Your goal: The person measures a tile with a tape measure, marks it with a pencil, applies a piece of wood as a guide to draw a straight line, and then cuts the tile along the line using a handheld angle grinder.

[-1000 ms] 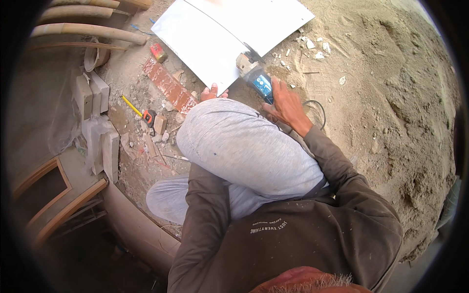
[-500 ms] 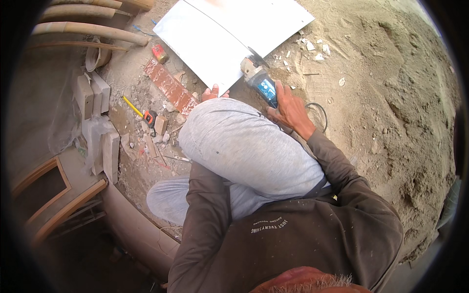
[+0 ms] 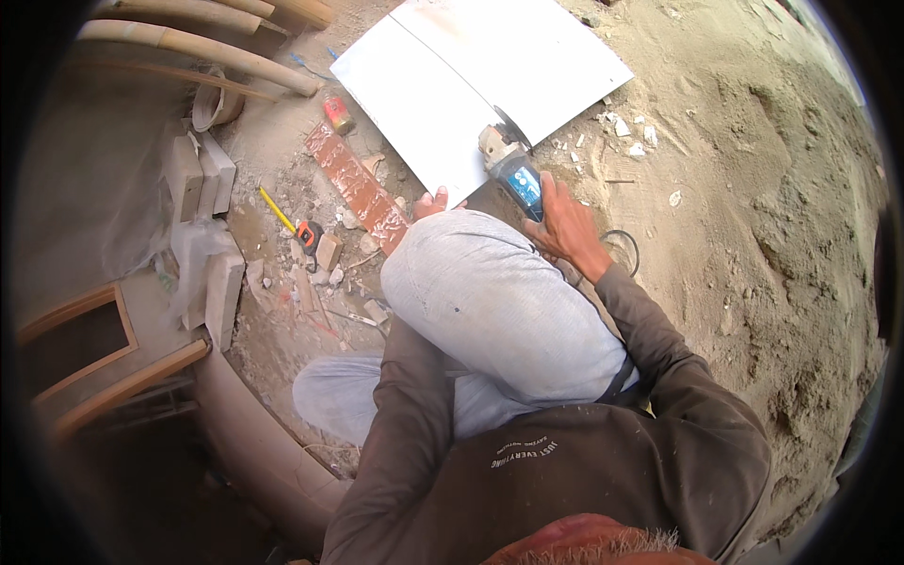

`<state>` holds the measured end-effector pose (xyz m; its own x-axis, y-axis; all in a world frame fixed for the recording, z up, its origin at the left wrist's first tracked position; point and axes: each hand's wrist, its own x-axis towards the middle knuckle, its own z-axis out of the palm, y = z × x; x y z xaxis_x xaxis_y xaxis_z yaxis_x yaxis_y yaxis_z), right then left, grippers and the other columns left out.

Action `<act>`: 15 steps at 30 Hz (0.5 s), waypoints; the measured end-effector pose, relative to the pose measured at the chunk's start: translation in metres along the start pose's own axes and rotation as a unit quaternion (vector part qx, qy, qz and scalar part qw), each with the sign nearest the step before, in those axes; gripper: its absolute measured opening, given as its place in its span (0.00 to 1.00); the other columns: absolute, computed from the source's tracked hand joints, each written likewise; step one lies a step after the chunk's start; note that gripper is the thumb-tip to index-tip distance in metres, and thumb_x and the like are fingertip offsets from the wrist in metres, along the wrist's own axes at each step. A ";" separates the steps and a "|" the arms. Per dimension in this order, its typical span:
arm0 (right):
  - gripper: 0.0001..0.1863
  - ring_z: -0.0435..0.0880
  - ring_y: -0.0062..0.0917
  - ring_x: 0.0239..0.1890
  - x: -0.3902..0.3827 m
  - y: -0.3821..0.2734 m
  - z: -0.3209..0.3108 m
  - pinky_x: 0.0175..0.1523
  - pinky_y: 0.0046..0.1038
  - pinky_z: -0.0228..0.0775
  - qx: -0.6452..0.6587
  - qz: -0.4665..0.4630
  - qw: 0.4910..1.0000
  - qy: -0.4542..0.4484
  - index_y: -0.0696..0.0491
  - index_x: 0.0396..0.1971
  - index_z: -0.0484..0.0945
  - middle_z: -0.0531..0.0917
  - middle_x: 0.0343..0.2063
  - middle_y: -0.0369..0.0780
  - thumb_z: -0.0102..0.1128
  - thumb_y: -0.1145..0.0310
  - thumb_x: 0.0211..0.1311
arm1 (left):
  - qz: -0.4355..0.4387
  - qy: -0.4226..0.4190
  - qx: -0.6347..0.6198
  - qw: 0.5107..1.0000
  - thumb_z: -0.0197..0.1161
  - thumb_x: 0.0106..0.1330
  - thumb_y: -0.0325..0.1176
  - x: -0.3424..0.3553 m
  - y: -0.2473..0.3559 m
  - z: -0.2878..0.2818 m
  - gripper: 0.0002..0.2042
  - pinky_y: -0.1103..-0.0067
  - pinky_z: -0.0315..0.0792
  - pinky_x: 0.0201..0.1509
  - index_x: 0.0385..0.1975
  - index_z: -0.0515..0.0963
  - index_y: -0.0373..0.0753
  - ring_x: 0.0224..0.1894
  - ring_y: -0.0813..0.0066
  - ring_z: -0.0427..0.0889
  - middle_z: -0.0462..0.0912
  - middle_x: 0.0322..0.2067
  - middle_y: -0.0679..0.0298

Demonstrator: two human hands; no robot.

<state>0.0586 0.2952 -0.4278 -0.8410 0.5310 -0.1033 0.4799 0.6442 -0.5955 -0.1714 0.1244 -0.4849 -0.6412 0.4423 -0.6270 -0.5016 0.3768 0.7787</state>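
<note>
A large white tile or panel [image 3: 414, 104] lies on the ground ahead of me, with a thin dark line running across it. My right hand [image 3: 568, 226] is wrapped round the body of a blue and black angle grinder [image 3: 520, 181]. The grinder's disc [image 3: 511, 128] stands on edge at the near end of the dark line, by the panel's near right side. My left hand [image 3: 432, 201] grips the panel's near corner; my raised knee, in grey trousers, hides part of that hand.
Left of the panel lie a red can [image 3: 338, 114], a reddish-brown strip [image 3: 358, 184], a tape measure [image 3: 308, 235] with its yellow blade out, and rubble. Pale blocks [image 3: 222, 292] stand farther left, near bamboo poles [image 3: 202, 47]. A sand heap [image 3: 800, 217] rises at right. The grinder's cord [image 3: 633, 247] loops beside my wrist.
The whole view has shifted, so the scene sits lower and farther right. Both hands keep their hold, and the grinder stays at about the same place on the panel.
</note>
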 end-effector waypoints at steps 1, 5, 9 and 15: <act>0.43 0.84 0.44 0.29 0.006 -0.004 0.001 0.30 0.42 0.78 0.005 -0.008 1.000 0.009 0.61 0.66 0.59 0.76 0.39 0.54 0.67 0.54 0.58 | -0.002 -0.010 -0.006 1.000 0.59 0.75 0.51 0.004 -0.003 -0.008 0.25 0.75 0.83 0.38 0.56 0.70 0.33 0.35 0.72 0.85 0.86 0.41 0.55; 0.44 0.83 0.39 0.25 0.026 -0.009 0.008 0.27 0.39 0.77 0.021 -0.009 1.000 0.008 0.63 0.65 0.60 0.76 0.35 0.52 0.72 0.54 0.56 | 0.018 0.020 -0.018 0.999 0.56 0.77 0.48 0.009 -0.013 -0.004 0.25 0.70 0.84 0.46 0.57 0.69 0.28 0.43 0.65 0.87 0.84 0.46 0.51; 0.46 0.81 0.34 0.24 0.057 -0.017 0.004 0.25 0.35 0.76 0.027 -0.061 0.996 0.066 0.63 0.66 0.59 0.76 0.35 0.50 0.73 0.54 0.55 | 0.028 -0.011 -0.025 0.999 0.55 0.78 0.46 -0.001 -0.001 0.004 0.23 0.69 0.84 0.46 0.52 0.72 0.26 0.43 0.63 0.87 0.84 0.47 0.48; 0.43 0.84 0.43 0.30 0.155 -0.058 -0.016 0.34 0.42 0.78 0.074 -0.057 0.995 0.041 0.62 0.65 0.59 0.77 0.37 0.53 0.66 0.51 0.58 | -0.014 0.033 -0.013 0.999 0.51 0.80 0.36 -0.016 0.018 0.012 0.16 0.73 0.85 0.39 0.52 0.70 0.26 0.41 0.64 0.87 0.81 0.47 0.49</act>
<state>-0.0956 0.3491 -0.3972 -0.8619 0.5059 0.0337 0.3348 0.6177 -0.7116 -0.1630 0.1339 -0.4606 -0.6627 0.3776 -0.6467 -0.5347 0.3660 0.7616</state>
